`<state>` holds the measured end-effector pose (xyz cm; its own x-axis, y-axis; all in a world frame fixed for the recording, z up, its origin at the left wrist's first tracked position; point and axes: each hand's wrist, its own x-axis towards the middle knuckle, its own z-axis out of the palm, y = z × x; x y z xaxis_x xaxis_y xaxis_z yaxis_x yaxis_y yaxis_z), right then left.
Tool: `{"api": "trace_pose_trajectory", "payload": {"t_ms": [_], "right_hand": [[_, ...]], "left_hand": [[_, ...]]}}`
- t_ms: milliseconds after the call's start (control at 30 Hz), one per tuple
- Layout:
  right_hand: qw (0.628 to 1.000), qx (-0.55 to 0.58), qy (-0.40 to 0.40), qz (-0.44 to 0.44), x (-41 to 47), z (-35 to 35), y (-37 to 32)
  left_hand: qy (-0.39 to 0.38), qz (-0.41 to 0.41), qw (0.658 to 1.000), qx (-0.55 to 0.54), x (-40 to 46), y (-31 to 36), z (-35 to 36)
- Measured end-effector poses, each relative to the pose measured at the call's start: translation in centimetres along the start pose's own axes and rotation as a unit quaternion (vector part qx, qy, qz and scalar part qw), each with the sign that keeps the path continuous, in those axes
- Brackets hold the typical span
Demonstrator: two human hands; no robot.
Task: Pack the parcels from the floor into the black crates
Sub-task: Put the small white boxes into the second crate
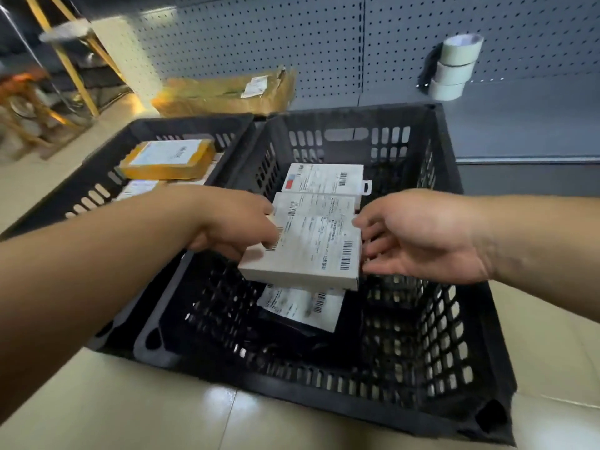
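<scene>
Your left hand (237,222) pinches the left edge of a white box (305,251), held over the middle of the right crate (454,319); your right hand (422,237), fingers spread and loose, touches its right edge. Lower it level, both hands steadying, and seat it beside the two white boxes (324,183) toward the crate's far wall, above the black pouch (302,306) on the crate floor. The left crate (97,190) holds yellow parcels (167,160).
</scene>
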<state>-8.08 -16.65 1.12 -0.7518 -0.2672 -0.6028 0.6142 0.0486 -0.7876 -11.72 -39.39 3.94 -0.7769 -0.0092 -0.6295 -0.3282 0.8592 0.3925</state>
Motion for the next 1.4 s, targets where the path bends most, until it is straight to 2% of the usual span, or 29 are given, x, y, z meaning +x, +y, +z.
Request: {"api": "trace_pose_trajectory", "payload": {"t_ms": [100, 267, 467, 667, 900, 1000, 1300, 1400], "right_hand": [[0.998, -0.027, -0.013, 0.055, 1.2, 1.1, 1.7], [0.988, -0.087, -0.003, 0.124, 2.6, 2.6, 4.9], [0.974, -0.152, 0.023, 0.164, 4.3, 4.6, 7.1], [0.964, -0.191, 0.020, 0.182, 5.4, 5.7, 8.0], [0.958, -0.248, 0.006, 0.146, 5.5, 6.4, 8.3], [0.952, -0.282, -0.004, 0.121, 5.3, 6.8, 8.0], [0.917, -0.370, -0.053, 0.139, 5.7, 8.2, 7.9], [0.908, -0.383, -0.072, 0.150, 5.6, 8.1, 7.5]], "left_hand": [[-0.064, -0.020, 0.994, 0.086, 0.3, -1.2, 1.0], [-0.128, -0.014, 0.968, 0.214, 1.1, -2.2, 3.7], [-0.152, -0.002, 0.918, 0.365, 2.2, -3.0, 5.3], [-0.153, 0.026, 0.879, 0.452, 3.3, -3.7, 6.4], [-0.161, 0.070, 0.850, 0.497, 4.0, -3.9, 6.9], [-0.170, 0.060, 0.838, 0.515, 4.3, -3.7, 7.0], [-0.225, 0.060, 0.825, 0.516, 4.9, -4.2, 7.7], [-0.221, 0.063, 0.822, 0.522, 5.0, -3.9, 7.4]]}}
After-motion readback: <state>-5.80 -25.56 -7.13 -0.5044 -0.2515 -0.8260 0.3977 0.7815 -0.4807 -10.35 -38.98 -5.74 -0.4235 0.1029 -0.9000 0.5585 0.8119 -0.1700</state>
